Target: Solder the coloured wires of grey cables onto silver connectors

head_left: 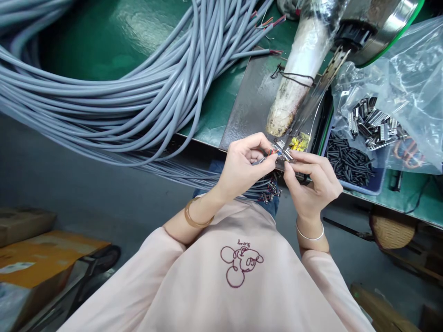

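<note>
My left hand (244, 159) pinches the thin coloured wires (273, 151) of a grey cable between thumb and fingertips. Close against them is a small metal multi-pin connector (285, 154), its near end gripped by the thumb and fingers of my right hand (313, 177). The wire ends meet the connector's pins, but whether they are joined is too small to tell. A narrow metal piece reaches down to the connector from above. Just behind it lies a yellow piece (298, 143) on the dark metal plate (249, 106). Several cables with connectors (270, 191) hang below my hands.
A big bundle of grey cables (138, 97) covers the bench's left side. A stained white tube (294, 83) slants down over the plate. At right, a blue tray (375, 182) holds black sleeves (346, 159), beside a clear bag (411, 87) of connectors. Cardboard boxes (51, 258) stand lower left.
</note>
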`<state>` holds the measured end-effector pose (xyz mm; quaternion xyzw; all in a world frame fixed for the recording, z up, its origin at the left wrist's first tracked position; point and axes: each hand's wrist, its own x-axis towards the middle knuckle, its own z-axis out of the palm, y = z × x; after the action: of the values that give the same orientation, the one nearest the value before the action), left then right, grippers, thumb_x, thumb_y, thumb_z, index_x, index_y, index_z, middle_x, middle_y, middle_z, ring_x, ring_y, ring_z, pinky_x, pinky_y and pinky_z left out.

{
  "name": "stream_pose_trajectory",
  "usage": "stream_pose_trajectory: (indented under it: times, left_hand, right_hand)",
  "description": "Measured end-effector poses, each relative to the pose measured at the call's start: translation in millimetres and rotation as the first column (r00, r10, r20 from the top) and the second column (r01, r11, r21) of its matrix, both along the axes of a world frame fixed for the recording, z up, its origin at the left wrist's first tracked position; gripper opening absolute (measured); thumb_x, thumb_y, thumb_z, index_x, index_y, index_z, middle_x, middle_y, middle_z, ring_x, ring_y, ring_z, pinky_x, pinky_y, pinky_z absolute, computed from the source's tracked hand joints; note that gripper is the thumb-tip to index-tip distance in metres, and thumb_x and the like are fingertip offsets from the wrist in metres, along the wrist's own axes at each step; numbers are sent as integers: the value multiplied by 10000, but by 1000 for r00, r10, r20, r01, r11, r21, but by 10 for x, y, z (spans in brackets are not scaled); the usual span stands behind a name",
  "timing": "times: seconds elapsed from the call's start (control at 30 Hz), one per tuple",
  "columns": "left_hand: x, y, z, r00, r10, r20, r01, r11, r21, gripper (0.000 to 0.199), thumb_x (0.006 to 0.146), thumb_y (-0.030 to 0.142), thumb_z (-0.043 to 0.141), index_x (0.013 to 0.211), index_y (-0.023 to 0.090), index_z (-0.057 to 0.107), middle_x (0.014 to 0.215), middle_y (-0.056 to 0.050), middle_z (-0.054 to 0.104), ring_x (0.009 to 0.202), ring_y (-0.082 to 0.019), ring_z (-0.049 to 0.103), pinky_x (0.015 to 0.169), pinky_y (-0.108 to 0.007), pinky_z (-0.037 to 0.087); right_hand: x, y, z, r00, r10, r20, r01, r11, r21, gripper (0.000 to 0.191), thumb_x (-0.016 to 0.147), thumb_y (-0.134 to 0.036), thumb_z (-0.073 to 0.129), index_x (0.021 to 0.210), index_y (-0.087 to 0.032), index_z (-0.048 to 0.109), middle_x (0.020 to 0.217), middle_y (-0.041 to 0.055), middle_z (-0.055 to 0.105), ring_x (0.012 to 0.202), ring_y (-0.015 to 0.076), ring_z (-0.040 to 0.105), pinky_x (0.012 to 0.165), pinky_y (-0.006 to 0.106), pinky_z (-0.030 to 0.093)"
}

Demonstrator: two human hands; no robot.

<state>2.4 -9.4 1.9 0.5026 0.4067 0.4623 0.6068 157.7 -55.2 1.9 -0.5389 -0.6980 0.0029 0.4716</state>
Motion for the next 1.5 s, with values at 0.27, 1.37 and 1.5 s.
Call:
stream_pose_trajectory:
  times: [0.27, 1.37, 1.5]
  left_hand:
    - [-7, -15, -64, 996, 7, -86, -5, 1000, 27, 166, 782, 157, 682, 707, 154, 534, 736, 15, 581, 520, -19, 438, 475, -151, 354]
    - [-166, -84, -117, 888, -253, 384, 367, 893, -260, 183, 814, 252, 749, 923, 124, 678, 795, -54, 757, 625, -101, 696, 606, -199, 553]
    - [-187, -113, -127, 891, -233, 390, 358, 889, -285, 219, 791, 263, 784, 927, 123, 685, 783, -48, 758, 560, -73, 643, 539, -177, 511]
  right_hand:
    - [2, -28, -61, 998, -2, 67, 0, 1000, 19, 177, 815, -95, 750, 871, -229, 649, 997, 4, 774, 875, 143, 748, 770, 267, 625]
    - [47, -135, -22, 965, -74, -251, -10, 947, -321, 136, 883, -242, 696, 797, -200, 600, 908, 14, 752, 785, 134, 747, 647, 238, 635]
    - [87, -180, -25, 969, -100, -228, 51, 977, -209, 76, 908, -226, 667, 963, -225, 614, 904, -2, 757, 716, 134, 749, 595, 226, 620]
